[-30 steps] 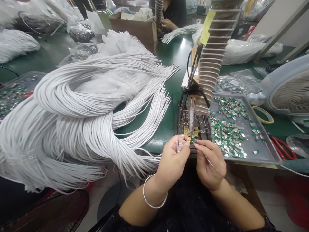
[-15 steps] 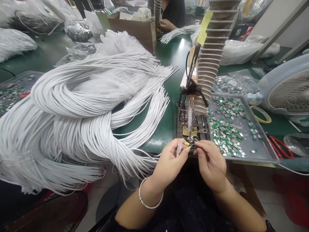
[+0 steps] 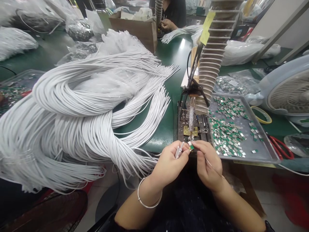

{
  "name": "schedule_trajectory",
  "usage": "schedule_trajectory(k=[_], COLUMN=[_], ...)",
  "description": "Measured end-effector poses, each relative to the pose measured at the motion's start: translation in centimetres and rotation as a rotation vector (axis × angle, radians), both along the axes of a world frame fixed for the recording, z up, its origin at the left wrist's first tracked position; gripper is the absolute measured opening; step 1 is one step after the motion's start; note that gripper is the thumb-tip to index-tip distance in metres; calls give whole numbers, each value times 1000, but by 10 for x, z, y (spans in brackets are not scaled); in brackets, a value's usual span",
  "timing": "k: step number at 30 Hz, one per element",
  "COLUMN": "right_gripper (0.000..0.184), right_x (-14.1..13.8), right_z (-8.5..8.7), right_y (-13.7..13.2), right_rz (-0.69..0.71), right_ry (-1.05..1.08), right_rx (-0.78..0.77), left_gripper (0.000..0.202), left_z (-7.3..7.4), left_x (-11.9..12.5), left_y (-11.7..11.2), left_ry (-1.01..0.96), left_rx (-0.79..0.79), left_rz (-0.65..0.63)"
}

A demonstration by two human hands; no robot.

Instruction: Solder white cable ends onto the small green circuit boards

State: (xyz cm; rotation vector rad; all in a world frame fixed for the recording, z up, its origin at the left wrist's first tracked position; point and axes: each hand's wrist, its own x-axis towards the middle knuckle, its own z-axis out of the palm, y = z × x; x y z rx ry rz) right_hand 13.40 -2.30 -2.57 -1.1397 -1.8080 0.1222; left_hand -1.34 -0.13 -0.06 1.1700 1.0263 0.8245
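Observation:
My left hand (image 3: pixel 170 162) is closed around white cables (image 3: pixel 178 152), their cut ends poking up between thumb and fingers. At its fingertips, a small green circuit board with a silver connector (image 3: pixel 190 146) sits between my two hands. The fingertips of my right hand (image 3: pixel 209 166) are pinched together beside the board. A thin wire, which looks like solder wire (image 3: pixel 211 165), runs out of that hand across the palm. Just above the fingers a soldering iron (image 3: pixel 191 119) points tip down on its stand. Where wire and board meet is too small to make out.
Thick bundles of white cable (image 3: pixel 84 129) cover the bench at left. A grey tray (image 3: pixel 262 151) of small green boards lies right, near a fan (image 3: pixel 289 87) and red-handled tool (image 3: pixel 281 146). A ribbed duct (image 3: pixel 214 58) hangs behind the iron. Another person's hand (image 3: pixel 168 24) works across the bench.
My right hand has shifted slightly left and its fingers have moved. The small board now shows its silver and green face at the fingertips. My left hand keeps hold of the cables.

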Motion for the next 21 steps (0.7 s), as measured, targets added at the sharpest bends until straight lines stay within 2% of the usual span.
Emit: schedule_trajectory(k=[4,7,11,15,21], right_gripper=[34,31,23,24,26], right_x=[-3,-5,-6,-6,-7], right_z=[-4,-8,-8,-5,-3], right_y=[-2,-3,0,4,6], right_rz=[-82,-139,-92,-32,-15], right_ry=[86,170,289,238,201], right_rx=[-32,-10,3,17,53], left_gripper=[12,11,11,10,8], left_z=[3,5,7,9,13], left_x=[1,2,3,5,6], left_y=[1,3,5,7,10], left_ry=[-7,-11,2,32,56], left_rx=[6,12,28,41,47], left_rz=[47,75,97,121,143])
